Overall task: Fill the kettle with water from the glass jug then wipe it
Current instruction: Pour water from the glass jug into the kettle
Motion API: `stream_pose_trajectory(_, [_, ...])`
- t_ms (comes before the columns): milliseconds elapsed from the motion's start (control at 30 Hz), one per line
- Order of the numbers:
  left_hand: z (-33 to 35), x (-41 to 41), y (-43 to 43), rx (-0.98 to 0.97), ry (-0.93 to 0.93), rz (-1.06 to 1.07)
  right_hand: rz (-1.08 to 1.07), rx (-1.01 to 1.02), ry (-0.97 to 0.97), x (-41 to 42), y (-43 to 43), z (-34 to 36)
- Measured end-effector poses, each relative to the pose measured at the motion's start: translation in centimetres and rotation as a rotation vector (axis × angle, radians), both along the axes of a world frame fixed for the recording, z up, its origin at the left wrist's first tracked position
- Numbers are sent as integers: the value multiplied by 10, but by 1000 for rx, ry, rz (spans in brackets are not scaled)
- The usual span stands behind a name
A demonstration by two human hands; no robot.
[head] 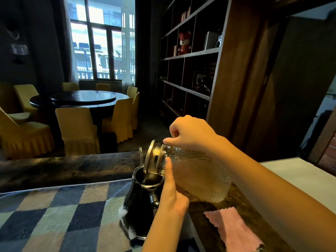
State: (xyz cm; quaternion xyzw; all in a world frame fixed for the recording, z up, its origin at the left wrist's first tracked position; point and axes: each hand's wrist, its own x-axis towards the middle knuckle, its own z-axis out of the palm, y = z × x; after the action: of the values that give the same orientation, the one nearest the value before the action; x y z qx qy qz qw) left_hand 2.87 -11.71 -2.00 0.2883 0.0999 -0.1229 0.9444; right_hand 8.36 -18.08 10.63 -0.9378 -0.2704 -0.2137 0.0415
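A black kettle (138, 206) stands on the checkered cloth with its top open. The textured glass jug (198, 175) is tipped on its side over the kettle, its gold lid (151, 157) at the opening. Water runs from the spout into the kettle. My right hand (189, 132) grips the jug from above near its neck. My left hand (172, 193) is pressed against the jug's underside, thumb up along the glass by the lid. A pink cloth (234, 228) lies on the dark counter to the right of the kettle.
A blue and beige checkered cloth (54, 215) covers the counter on the left. The dark marble counter edge (72, 166) runs behind it. Beyond are a round dining table (81, 99) with yellow chairs and a dark shelf unit (190, 60) on the right.
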Motion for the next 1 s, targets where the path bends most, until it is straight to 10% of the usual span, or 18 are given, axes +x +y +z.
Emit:
stream_pose_trajectory(533, [-8,-3,-13,252,-129,57,-19,633,240,-21,-73,-39])
stream_pose_trajectory(1000, [38,-35,-22,297,-260,122,227,755,226,-53,-100,-2])
